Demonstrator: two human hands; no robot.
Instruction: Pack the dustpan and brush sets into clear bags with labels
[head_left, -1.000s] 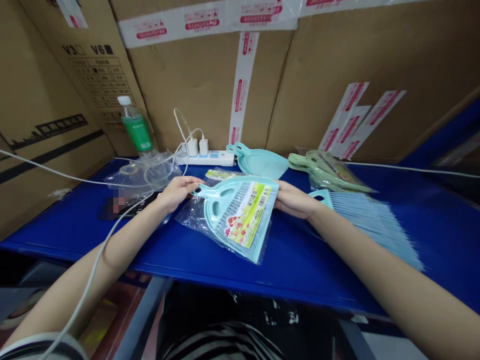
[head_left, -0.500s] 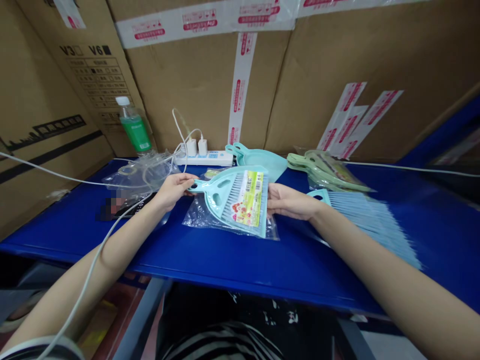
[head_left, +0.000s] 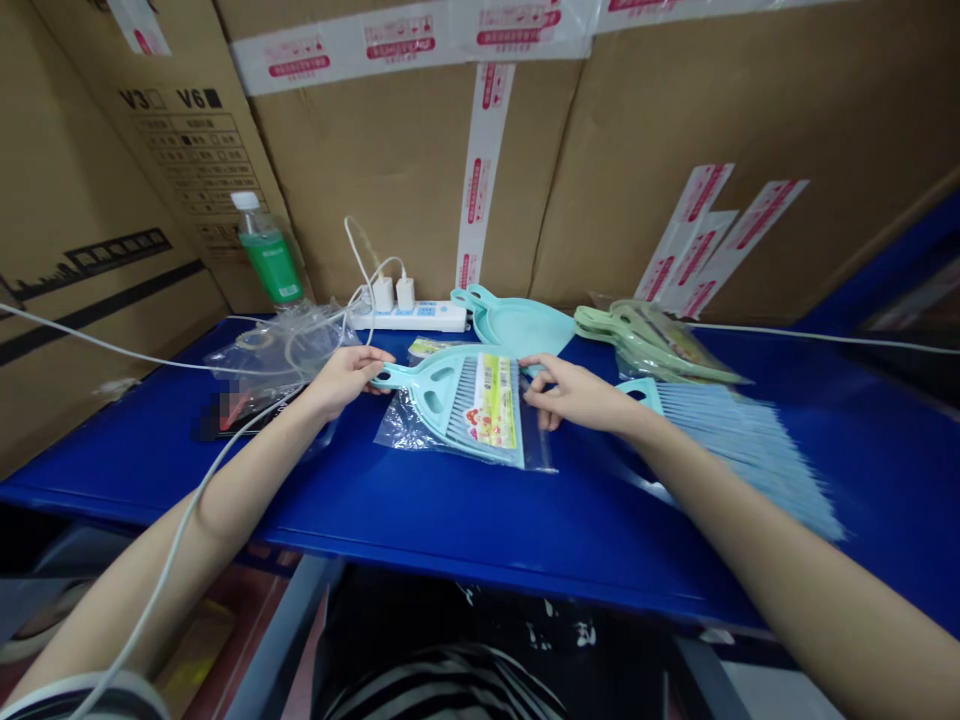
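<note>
Lying flat on the blue table (head_left: 525, 520), the dustpan set (head_left: 442, 395) sits straight ahead of me between both hands. It is a teal pan with a brush tucked in, sealed in a clear bag with a bright label (head_left: 491, 412) across it. My left hand (head_left: 343, 376) is closed on the tip of the pan's handle, fingers wrapped over it, and the handle points left. My right hand (head_left: 576, 395) rests on the bag's right edge with bent fingers laid over the plastic. I cannot tell from here whether it pinches the bag or only presses on it.

Just behind the set lies a loose teal dustpan (head_left: 521, 325), and left of that a white power strip (head_left: 411, 318) with two chargers plugged in. A heap of clear bags (head_left: 281, 345) lies near my left wrist, and a green bottle (head_left: 264, 252) stands behind it against the cardboard boxes (head_left: 405, 170). A white cable (head_left: 180, 540) runs along my left forearm. Beside my right forearm lies a pale blue brush (head_left: 742, 440), bristles toward the right, and a stack of pale green dustpans (head_left: 652, 340) sits behind it.
</note>
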